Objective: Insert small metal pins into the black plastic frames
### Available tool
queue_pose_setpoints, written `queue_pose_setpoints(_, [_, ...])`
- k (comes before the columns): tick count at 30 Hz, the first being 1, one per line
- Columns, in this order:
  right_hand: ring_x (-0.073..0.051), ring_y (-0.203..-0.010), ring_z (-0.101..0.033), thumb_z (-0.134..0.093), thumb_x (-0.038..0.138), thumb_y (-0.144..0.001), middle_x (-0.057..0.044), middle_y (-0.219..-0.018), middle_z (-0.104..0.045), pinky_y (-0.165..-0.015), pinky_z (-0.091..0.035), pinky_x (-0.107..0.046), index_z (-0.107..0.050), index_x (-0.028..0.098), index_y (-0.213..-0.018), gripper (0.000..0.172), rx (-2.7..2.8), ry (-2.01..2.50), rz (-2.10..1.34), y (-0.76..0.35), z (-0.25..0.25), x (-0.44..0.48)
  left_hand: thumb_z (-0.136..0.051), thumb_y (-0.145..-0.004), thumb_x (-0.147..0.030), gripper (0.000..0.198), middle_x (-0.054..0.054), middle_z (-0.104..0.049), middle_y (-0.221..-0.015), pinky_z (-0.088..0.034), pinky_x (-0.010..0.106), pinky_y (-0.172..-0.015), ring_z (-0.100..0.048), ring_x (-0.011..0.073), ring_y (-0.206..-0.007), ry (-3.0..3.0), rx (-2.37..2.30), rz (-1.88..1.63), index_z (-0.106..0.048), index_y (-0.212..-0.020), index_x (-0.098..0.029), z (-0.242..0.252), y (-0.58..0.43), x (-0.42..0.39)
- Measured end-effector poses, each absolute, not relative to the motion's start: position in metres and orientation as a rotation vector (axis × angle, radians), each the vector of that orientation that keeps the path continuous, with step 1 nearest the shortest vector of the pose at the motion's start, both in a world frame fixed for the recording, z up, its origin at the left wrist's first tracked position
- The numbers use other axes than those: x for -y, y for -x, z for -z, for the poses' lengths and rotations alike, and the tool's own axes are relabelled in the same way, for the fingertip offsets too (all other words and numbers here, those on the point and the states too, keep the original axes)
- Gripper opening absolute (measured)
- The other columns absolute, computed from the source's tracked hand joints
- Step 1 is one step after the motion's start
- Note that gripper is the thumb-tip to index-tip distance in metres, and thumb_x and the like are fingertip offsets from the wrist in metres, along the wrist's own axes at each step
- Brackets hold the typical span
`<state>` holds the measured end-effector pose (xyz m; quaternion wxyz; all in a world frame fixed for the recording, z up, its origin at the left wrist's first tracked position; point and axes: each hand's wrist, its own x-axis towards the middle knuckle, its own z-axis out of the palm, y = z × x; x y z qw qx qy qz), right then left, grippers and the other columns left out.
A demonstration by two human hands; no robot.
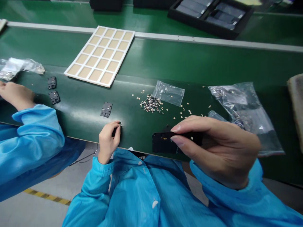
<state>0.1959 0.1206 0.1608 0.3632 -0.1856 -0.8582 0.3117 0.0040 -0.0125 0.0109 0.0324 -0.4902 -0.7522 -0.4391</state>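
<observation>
My left hand is at the table's near edge, thumb and fingers closed in a pinch. A tiny dark bit shows at its fingertips, too small to name. Larger in view, my right hand has thumb and forefinger pinched together over a flat black piece. Whether the fingers grip that piece or something tiny above it, I cannot tell. Between the hands, farther back, lies a pile of small metal parts. A black plastic phone part with cutouts lies beyond my left hand.
A clear bag touches the pile; loose bits scatter rightward. Larger bags of parts lie right. A white-framed grid tray stands farther back. At left, a co-worker's hand is near two black parts. Black trays line the back.
</observation>
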Motion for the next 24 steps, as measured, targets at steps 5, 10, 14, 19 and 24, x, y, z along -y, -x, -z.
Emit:
queue_pose_setpoints(5, [-0.015, -0.061, -0.069, -0.067, 0.009, -0.080, 0.003, -0.074, -0.073, -0.053, -0.056, -0.026, -0.067, 0.028, -0.082, 0.019, 2.208, 0.498, -0.811, -0.196, -0.160, -0.121, -0.053, -0.092, -0.020, 0.012, 0.008, -0.075, -0.098, -0.057, 0.031, -0.082, -0.071, 0.0185, -0.092, 1.512, 2.328, 1.344, -0.064, -0.088, -0.018, -0.009, -0.003, 0.011])
queue_pose_setpoints(10, [-0.015, -0.061, -0.069, -0.066, 0.008, -0.080, 0.003, -0.073, -0.073, -0.052, -0.056, -0.026, -0.066, 0.027, -0.083, 0.020, 2.200, 0.482, -0.825, -0.195, -0.160, -0.121, -0.053, -0.091, -0.019, 0.011, 0.007, -0.074, -0.095, -0.058, 0.032, -0.081, -0.071, 0.0183, -0.090, 1.502, 2.293, 1.398, -0.063, -0.087, -0.018, -0.014, -0.005, 0.012])
queue_pose_setpoints(14, [-0.014, -0.058, -0.067, -0.066, 0.007, -0.080, 0.003, -0.073, -0.072, -0.050, -0.055, -0.026, -0.066, 0.027, -0.082, 0.020, 2.203, 0.487, -0.822, -0.193, -0.159, -0.121, -0.053, -0.090, -0.018, 0.009, 0.007, -0.074, -0.097, -0.059, 0.040, -0.082, -0.070, 0.0215, -0.094, 1.469, 2.068, 1.468, -0.061, -0.089, -0.021, -0.045, -0.024, 0.026])
queue_pose_setpoints(19, [-0.015, -0.058, -0.067, -0.065, 0.009, -0.081, 0.002, -0.073, -0.073, -0.050, -0.055, -0.027, -0.066, 0.028, -0.082, 0.019, 2.231, 0.535, -0.762, -0.190, -0.159, -0.117, -0.056, -0.086, -0.026, 0.008, -0.003, -0.075, -0.105, -0.058, 0.042, -0.079, -0.066, 0.0226, -0.098, 1.826, 1.680, 1.086, -0.061, -0.082, -0.031, -0.092, -0.059, 0.032])
queue_pose_setpoints(24, [-0.013, -0.056, -0.065, -0.062, 0.010, -0.084, 0.002, -0.072, -0.072, -0.048, -0.052, -0.025, -0.065, 0.026, -0.082, 0.017, 2.272, 0.526, -0.737, -0.189, -0.162, -0.113, -0.052, -0.089, -0.022, 0.016, -0.007, -0.074, -0.110, -0.053, 0.034, -0.081, -0.064, 0.0176, -0.098, 1.889, 1.590, 0.951, -0.060, -0.076, -0.028, -0.110, -0.068, 0.015])
